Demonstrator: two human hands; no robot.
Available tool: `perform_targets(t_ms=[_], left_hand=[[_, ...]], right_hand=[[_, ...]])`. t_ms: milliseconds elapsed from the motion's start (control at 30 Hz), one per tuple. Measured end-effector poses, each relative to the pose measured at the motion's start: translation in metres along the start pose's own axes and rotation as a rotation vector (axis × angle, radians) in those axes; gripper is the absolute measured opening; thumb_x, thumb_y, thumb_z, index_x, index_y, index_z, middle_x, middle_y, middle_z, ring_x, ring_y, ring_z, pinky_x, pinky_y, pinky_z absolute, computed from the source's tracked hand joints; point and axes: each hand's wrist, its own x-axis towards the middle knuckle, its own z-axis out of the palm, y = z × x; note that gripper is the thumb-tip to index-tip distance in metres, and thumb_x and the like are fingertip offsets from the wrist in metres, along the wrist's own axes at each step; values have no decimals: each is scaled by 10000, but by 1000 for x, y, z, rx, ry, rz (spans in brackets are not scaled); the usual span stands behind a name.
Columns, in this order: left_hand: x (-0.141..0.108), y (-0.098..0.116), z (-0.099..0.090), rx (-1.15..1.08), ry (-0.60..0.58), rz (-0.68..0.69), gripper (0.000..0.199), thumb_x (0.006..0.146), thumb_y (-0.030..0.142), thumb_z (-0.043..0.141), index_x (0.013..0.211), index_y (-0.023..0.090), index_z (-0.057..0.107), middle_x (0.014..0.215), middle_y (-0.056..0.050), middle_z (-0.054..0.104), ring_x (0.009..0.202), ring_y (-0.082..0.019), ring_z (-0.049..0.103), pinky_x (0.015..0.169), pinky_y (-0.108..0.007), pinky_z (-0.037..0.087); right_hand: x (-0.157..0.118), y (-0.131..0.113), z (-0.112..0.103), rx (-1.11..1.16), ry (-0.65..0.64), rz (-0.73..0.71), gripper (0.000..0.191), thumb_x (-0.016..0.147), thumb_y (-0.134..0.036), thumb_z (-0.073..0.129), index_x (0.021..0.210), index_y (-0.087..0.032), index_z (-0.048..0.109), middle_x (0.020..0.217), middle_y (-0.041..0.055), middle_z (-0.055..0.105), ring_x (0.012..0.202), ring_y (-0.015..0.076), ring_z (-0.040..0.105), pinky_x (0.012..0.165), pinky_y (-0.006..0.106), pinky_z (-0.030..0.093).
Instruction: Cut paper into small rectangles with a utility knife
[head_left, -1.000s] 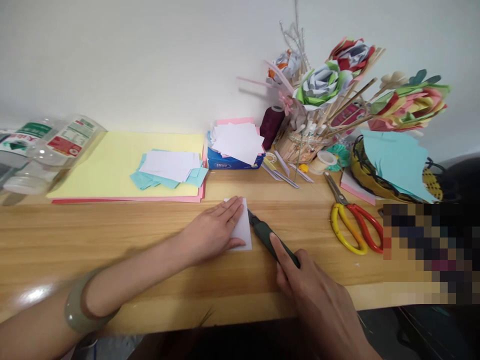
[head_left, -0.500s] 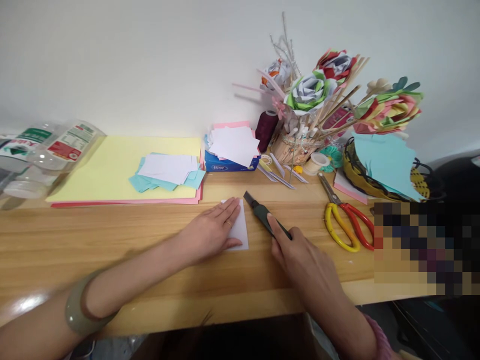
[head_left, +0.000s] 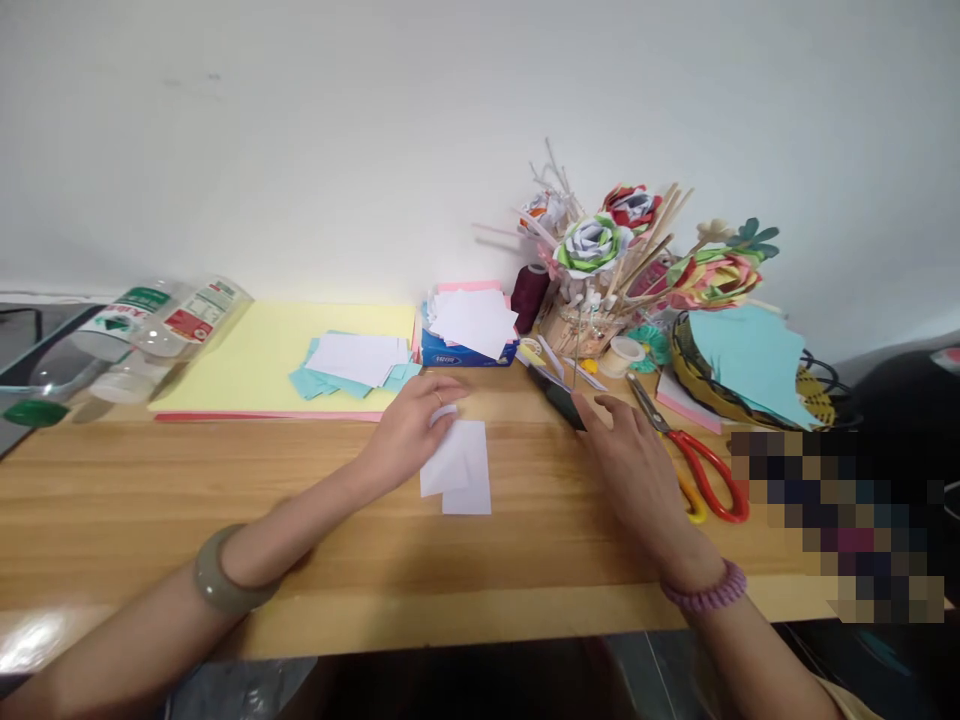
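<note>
My left hand pinches a small white paper piece by its upper edge between thumb and fingers. That piece hangs tilted, overlapping a second white paper sheet that lies on the wooden table. At the right, my right hand is open, its fingers spread and curved beside the dark green handle of a utility knife. The knife lies by the paper strips; whether a fingertip still touches it I cannot tell. Scissors with red and yellow handles lie just right of this hand, which partly covers them.
Behind are a yellow paper stack topped with white and teal pieces, a blue box bearing paper, and a holder full of sticks and paper flowers. Plastic bottles lie at left; a woven basket holds teal paper at right.
My right hand has set the knife down farther back and opened. My left hand, flat on the white paper before, now lifts one piece and shows another beneath. The camera view has shifted.
</note>
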Motion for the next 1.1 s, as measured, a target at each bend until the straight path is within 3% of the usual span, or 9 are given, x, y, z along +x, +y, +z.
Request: perform_targets(t_ms=[167,367,500,667,767,867,967,1033,1100], left_hand=[[13,-1,-1,157,-249,-75,501,683,202,725,1156,149,569,1181,-118,568,1109,-310,483,901,-435,446],[23,2,-4,134,-400,-85,174,623,241,763,757,209,655,804,-27,655,942,-276,573,742,-325,472],[19,8,-8,54,-376,-100,129,615,233,758,697,233,658,795,10,667,909,-232,601,728,-273,455],[15,-12,-39,17,-127,-361,166,785,358,590,865,215,619,752,12,653,675,-176,627,576,-249,459],[14,-43,-67,104,130,-578,317,822,406,513,1045,182,535,882,-66,638,813,-247,625,652,-333,481],[11,-72,-85,169,282,-678,553,739,436,626,1169,131,457,1103,-167,569,1090,-346,515,850,-457,443],[4,-91,-90,220,560,-650,588,732,369,646,1206,98,427,1268,-215,420,1257,-371,337,1016,-514,306],[0,-96,-89,200,717,-576,531,746,316,627,1203,130,432,1282,-183,384,1275,-344,314,1060,-506,259],[-2,-94,-86,157,755,-455,458,773,279,584,1191,161,439,1254,-150,400,1255,-318,345,1060,-509,267]], right_hand=[[17,-8,-10,127,72,-49,431,903,-220,417,1320,-111,439,1193,169,523,1107,270,493,901,416,446],[32,-27,-9,260,95,-132,386,890,-206,418,1257,-120,498,1182,172,526,1120,266,504,900,427,455],[44,-35,-6,319,102,-181,357,881,-192,428,1221,-147,528,1150,138,548,1080,235,533,898,401,460],[69,-39,-4,352,124,-193,348,875,-203,450,1209,-167,542,1112,116,578,1049,228,544,893,394,455],[85,-42,-2,353,132,-187,361,882,-209,451,1231,-150,522,1141,123,575,1074,231,530,894,387,451],[100,-46,1,332,139,-178,400,878,-204,479,1260,-84,488,1188,167,559,1112,250,507,924,396,430],[109,-50,7,304,150,-180,437,866,-193,519,1266,-24,467,1252,222,519,1177,283,463,979,433,384],[112,-51,12,295,156,-195,372,875,-185,515,1225,-59,507,1245,195,534,1170,264,477,983,438,383],[114,-50,18,299,166,-212,295,885,-233,524,1161,-131,550,1201,120,567,1099,221,531,939,436,424]])
